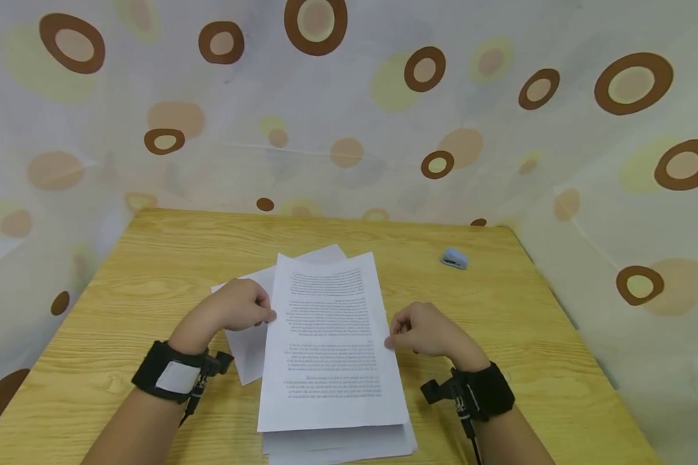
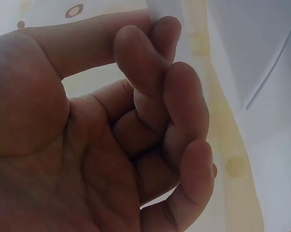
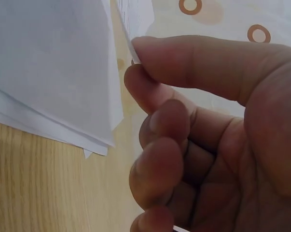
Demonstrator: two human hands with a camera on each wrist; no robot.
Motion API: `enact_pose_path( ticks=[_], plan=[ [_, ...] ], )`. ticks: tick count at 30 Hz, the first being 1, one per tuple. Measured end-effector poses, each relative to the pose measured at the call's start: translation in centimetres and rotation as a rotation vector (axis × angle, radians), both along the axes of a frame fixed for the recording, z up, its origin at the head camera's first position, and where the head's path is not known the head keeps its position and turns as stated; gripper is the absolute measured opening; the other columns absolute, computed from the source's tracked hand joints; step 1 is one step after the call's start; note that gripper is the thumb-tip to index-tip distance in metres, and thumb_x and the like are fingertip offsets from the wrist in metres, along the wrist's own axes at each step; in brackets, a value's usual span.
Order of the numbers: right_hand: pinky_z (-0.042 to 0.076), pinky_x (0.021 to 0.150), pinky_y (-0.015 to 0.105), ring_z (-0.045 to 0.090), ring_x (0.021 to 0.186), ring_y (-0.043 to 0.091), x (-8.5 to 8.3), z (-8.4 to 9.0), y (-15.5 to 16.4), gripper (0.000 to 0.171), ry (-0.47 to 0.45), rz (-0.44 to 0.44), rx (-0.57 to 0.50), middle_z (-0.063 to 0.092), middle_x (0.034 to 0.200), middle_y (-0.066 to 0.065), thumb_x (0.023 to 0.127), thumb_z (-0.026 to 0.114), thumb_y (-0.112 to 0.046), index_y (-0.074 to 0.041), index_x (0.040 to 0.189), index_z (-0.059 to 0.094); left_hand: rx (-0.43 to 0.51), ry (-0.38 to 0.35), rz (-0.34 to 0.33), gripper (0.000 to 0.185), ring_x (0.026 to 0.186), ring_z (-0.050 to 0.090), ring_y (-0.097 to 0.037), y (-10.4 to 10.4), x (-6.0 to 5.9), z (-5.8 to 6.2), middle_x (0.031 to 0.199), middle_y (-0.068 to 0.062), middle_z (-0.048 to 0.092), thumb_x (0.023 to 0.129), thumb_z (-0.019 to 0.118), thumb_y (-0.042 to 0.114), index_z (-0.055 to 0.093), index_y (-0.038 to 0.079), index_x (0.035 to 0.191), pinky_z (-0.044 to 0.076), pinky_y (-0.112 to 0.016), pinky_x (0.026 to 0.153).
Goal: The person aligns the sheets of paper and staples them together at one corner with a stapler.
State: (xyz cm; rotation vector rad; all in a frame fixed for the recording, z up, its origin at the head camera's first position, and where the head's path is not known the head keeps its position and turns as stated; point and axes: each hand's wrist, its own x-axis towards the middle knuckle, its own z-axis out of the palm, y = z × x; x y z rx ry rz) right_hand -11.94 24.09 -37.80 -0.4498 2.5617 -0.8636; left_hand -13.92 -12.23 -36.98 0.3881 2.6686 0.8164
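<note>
A printed sheet of paper (image 1: 330,342) is held just above a stack of white papers (image 1: 349,442) on the wooden table (image 1: 151,258). My left hand (image 1: 241,309) pinches the sheet's left edge (image 2: 157,12) between thumb and forefinger. On the opposite side my right hand (image 1: 427,330) pinches the right edge (image 3: 131,29) the same way. Other fingers of both hands are curled. Loose white sheets (image 1: 247,349) lie under the left hand, fanned out to the left.
A small light-blue stapler (image 1: 454,259) lies on the table at the back right. Patterned fabric with brown rings (image 1: 314,22) surrounds the table on three sides. Bare wood shows to the left and right of the papers.
</note>
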Motion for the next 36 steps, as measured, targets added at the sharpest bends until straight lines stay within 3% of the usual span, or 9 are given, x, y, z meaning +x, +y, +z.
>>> enact_pose_path(
  ticks=[12,22,36],
  plan=[
    [0.036,0.050,0.025,0.047,0.050,0.009,0.5,-1.1,0.6,0.016,0.010,-0.002,0.049,0.056,0.059,-0.007,0.086,0.081,-0.019,-0.016,0.073,0.073,-0.086,-0.042,-0.019,0.020,0.068,0.058,-0.017,1.4,0.5,-0.8,0.073,-0.002,0.067,0.092,0.076,0.018,0.075,0.009,0.074,0.044,-0.028,0.061],
    [0.035,0.050,0.025,0.046,0.050,0.009,1.0,-1.7,0.6,0.018,-0.016,-0.025,0.053,0.059,0.059,-0.002,0.085,0.083,-0.017,-0.014,0.071,0.073,-0.112,-0.047,-0.031,0.022,0.067,0.058,-0.018,2.2,1.0,-1.3,0.070,-0.002,0.067,0.090,0.079,0.017,0.073,0.008,0.070,0.043,-0.030,0.061],
    [0.036,0.054,0.025,0.048,0.057,0.011,1.1,-3.1,0.6,0.018,-0.024,-0.041,0.097,0.064,0.064,-0.006,0.082,0.086,-0.017,-0.016,0.068,0.074,-0.130,-0.072,-0.034,0.019,0.066,0.060,-0.019,2.8,0.9,-2.5,0.068,-0.003,0.067,0.087,0.080,0.014,0.074,0.006,0.071,0.044,-0.029,0.059]
  ],
)
